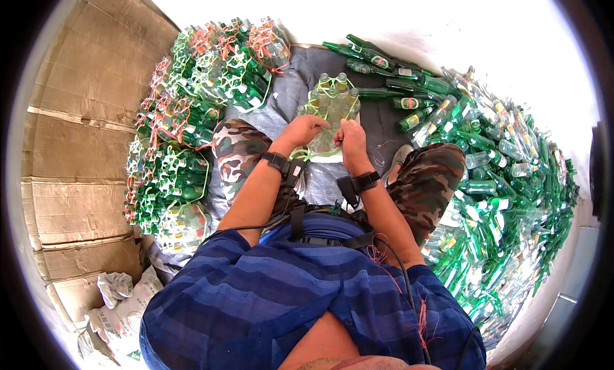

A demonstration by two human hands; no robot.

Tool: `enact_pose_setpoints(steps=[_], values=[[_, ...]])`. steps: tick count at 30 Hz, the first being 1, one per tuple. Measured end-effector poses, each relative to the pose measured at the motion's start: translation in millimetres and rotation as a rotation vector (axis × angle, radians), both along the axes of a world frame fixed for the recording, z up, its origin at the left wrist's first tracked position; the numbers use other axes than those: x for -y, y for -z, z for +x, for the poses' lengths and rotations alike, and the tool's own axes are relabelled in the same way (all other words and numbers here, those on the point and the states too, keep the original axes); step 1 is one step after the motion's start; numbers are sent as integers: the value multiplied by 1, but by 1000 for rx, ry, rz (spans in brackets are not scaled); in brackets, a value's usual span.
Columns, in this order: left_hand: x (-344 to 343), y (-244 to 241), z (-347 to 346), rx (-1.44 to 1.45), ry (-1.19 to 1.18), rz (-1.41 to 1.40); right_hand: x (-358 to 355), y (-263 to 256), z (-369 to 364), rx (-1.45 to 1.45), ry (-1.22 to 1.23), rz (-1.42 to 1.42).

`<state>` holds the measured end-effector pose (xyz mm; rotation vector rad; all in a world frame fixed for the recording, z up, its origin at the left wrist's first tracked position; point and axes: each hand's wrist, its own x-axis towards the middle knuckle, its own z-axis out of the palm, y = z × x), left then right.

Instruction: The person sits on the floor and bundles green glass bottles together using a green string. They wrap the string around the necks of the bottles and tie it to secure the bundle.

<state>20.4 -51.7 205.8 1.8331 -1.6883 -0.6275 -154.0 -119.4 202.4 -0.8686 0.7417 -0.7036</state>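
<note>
A bundle of clear glass bottles (pixel 331 101) stands before me between my knees, with light-green plastic twine (pixel 327 82) looped around the necks at its far side. Over the near left of the bundle is my left hand (pixel 311 129), its fingers bent inward. My right hand (pixel 351 134) is curled at the near right of the same bundle, close to the left. Whether either hand pinches a strand is too fine to make out. More green twine (pixel 301 154) hangs at the bundle's near left edge, below my left wrist.
Tied bundles of green bottles (pixel 187 173) line the left, beside cardboard sheets (pixel 86 144). On the right, a large heap of loose bottles (pixel 499 197) reaches the white wall. A grey woven sheet (pixel 288 92) covers the floor. Crumpled sacks (pixel 124 303) lie at lower left.
</note>
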Motion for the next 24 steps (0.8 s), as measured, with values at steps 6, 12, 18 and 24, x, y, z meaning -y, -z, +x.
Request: enact_pose_setpoints(steps=[6, 12, 18, 24], values=[[7, -6, -5, 29, -8, 122, 12, -8, -3, 130, 102, 68], [7, -1, -10, 87, -15, 18, 22, -15, 0, 165, 118, 32], [12, 5, -16, 26, -131, 72, 37, -1, -8, -153, 157, -155], [17, 6, -23, 60, -240, 143, 35, 8, -15, -327, 141, -39]])
